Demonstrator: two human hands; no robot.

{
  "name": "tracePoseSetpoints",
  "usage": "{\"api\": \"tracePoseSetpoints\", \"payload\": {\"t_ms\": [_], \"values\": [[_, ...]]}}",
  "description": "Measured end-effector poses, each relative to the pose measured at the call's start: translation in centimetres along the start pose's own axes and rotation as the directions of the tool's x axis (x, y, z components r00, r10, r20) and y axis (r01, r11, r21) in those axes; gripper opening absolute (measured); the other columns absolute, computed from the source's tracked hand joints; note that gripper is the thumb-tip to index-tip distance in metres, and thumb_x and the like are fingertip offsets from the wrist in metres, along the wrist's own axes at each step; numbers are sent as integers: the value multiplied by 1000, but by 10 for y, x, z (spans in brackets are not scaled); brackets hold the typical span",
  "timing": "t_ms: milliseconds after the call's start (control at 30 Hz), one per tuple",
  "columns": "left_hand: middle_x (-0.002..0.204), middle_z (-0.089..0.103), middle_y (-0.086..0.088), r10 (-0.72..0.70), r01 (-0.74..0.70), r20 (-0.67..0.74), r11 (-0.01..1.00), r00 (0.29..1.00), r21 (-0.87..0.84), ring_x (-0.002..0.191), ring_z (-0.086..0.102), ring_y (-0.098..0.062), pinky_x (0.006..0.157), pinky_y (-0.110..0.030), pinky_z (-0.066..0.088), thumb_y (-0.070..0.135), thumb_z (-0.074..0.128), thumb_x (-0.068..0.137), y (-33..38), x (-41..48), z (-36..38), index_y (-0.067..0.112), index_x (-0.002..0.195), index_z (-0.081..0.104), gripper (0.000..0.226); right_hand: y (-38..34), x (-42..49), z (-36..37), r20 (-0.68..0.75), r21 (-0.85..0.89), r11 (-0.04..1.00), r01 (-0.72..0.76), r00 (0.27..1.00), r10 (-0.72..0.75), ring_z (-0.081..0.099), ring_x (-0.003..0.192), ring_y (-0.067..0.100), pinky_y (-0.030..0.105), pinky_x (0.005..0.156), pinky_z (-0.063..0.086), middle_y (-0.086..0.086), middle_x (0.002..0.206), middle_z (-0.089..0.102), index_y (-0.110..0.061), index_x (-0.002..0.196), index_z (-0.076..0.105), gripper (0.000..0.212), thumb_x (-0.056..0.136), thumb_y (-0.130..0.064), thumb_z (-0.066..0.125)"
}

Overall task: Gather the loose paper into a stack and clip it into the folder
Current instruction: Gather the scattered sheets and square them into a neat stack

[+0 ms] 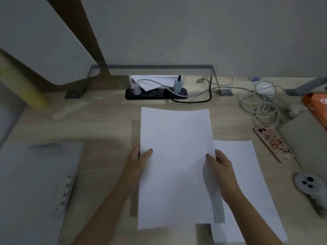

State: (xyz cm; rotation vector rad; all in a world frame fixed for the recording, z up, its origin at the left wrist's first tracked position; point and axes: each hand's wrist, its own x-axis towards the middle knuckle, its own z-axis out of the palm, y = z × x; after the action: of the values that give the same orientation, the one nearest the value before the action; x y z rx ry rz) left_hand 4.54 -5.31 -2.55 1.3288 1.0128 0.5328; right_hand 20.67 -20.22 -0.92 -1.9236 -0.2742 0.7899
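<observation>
Two bare hands hold white paper (177, 156) above a pale wooden desk (106, 124) at the centre of the frame; whether it is one sheet or several cannot be told. The left hand (139, 160) pinches the paper's left edge, thumb on top, the other fingers hidden beneath. The right hand (221, 165) pinches the right edge in the same way.

A second white sheet (244, 183) lies flat at lower right, partly under the held paper and not yet gathered. The translucent grey folder (35, 174) waits at lower left, well apart, its white clip strip (64, 193) on the near right side.

The risks look plain. The light thumb grip at mid-edge could let the paper sag or slip. Sweeping it over the flat sheet could push that sheet towards the desk's near edge. Edges left uneven would probably clip crooked. Crumpled white pages (155, 82) behind the black power strip (155, 93), upper centre, could be overlooked.
</observation>
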Motion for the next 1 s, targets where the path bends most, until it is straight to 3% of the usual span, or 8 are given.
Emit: {"api": "tracePoseSetpoints", "payload": {"t_ms": [167,400,567,633,733,833,900,1000], "values": [[83,54,-7,-160,152,123,986,979,66,78,50,-14,70,-29,38,23,53,88,-12,-11,65,12,92,57,13,39,13,-62,-98,-38,993,-113,989,109,58,82,28,33,68,45,8,89,63,-12,98,60,14,92,-17,48],[90,61,-8,-259,222,203,957,944,185,82,55,-19,72,-31,40,10,46,91,-31,-28,153,7,99,57,14,80,25,-138,-226,-90,983,-158,965,134,49,71,21,30,61,37,12,84,57,-6,102,59,15,92,-12,48],[80,53,-5,-291,238,141,922,946,305,72,49,-19,62,-30,37,8,47,86,-44,-31,190,13,85,52,7,96,40,-165,-242,-151,975,-165,962,125,55,84,25,35,73,44,11,96,60,-10,113,57,23,93,-13,47],[98,56,-13,-270,226,56,888,961,401,92,54,-30,76,-35,45,11,52,79,-58,-29,199,7,97,57,19,105,48,-168,-229,-231,960,-160,968,107,57,90,29,36,79,46,13,100,60,-9,120,58,29,92,-9,49],[123,47,-9,-304,282,-18,857,953,431,116,47,-28,99,-41,43,10,57,78,-67,-30,205,2,122,49,45,116,57,-171,-222,-342,917,-206,966,134,56,95,35,40,88,46,19,109,58,-16,124,58,36,88,-9,54],[122,53,-11,-361,363,-59,893,931,266,105,56,-26,88,-41,51,19,57,71,-62,-32,208,4,124,47,56,117,62,-172,-124,-230,947,-223,972,199,59,92,32,36,81,46,15,99,64,-22,106,62,26,87,-7,52],[102,62,-7,-426,429,-54,890,903,153,83,61,-21,68,-30,50,13,55,76,-57,-32,208,3,111,52,37,117,67,-173,-96,-194,946,-258,965,244,60,85,29,30,69,43,14,92,67,-16,95,66,19,83,-11,53],[91,68,-11,-474,477,-52,874,879,91,74,61,-25,63,-29,44,12,51,74,-54,-26,203,0,96,60,27,111,73,-177,-69,-138,944,-301,953,294,53,70,25,24,55,35,14,75,60,-4,83,64,19,75,-17,54]]}}
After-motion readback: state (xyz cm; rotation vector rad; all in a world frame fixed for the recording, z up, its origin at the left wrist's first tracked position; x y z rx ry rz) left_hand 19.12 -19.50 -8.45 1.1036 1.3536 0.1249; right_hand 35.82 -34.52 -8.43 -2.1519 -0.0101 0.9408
